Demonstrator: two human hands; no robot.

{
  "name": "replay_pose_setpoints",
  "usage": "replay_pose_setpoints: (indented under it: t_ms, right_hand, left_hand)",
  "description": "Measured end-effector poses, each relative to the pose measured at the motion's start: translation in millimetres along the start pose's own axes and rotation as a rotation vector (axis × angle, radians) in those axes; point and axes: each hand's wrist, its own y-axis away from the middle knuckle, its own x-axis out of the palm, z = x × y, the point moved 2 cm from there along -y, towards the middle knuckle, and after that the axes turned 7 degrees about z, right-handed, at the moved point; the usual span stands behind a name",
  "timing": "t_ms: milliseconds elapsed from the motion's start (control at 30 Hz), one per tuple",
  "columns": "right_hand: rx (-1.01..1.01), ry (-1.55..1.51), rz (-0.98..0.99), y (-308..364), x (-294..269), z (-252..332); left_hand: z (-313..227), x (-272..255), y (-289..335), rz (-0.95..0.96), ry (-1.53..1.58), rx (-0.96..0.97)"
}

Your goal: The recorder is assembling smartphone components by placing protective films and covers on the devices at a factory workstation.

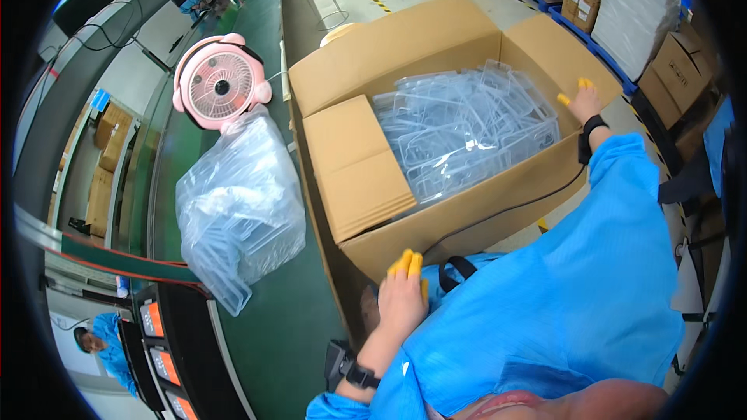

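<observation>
A large cardboard box [467,214] stands in front of me with its flaps up. Clear plastic trays [467,128] are heaped inside it. My left hand [403,295] is at the box's near wall, close to the left corner. Its fingers, in yellow finger covers, stretch upward and hold nothing I can see. By the right flap [556,58] is my right hand [583,103], its yellow-tipped fingers apart and nothing visible in them. Folded cardboard [358,167] covers the left part of the box opening.
On the green conveyor belt [288,311] left of the box lies a clear plastic bag [241,194] with plastic trays in it. Behind it stands a pink fan [222,85]. A dark cable [506,210] crosses the box front. Wrapped pallets [634,12] and cartons stand at right.
</observation>
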Motion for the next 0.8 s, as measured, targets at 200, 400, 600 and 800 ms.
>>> replay_pose_setpoints:
  t_ms: [200, 400, 600, 800]
  right_hand:
    - [-0.048, 0.017, 0.214, -22.3, 45.2, -7.3]
    - [-0.133, 0.013, 0.104, -18.5, 64.7, -35.4]
    - [-0.194, -0.145, 0.267, -45.6, 105.0, -53.7]
    - [-0.137, -0.121, 0.32, -61.0, 137.9, -89.5]
  left_hand:
    - [30.6, 28.8, -109.2, -0.058, -0.123, -0.19]
    - [62.2, 28.9, -142.3, 0.082, 0.063, -0.245]
    - [25.8, -1.8, -169.5, 0.121, -0.203, -0.192]
    - [-11.8, -50.9, -149.9, -0.576, 0.073, 0.011]
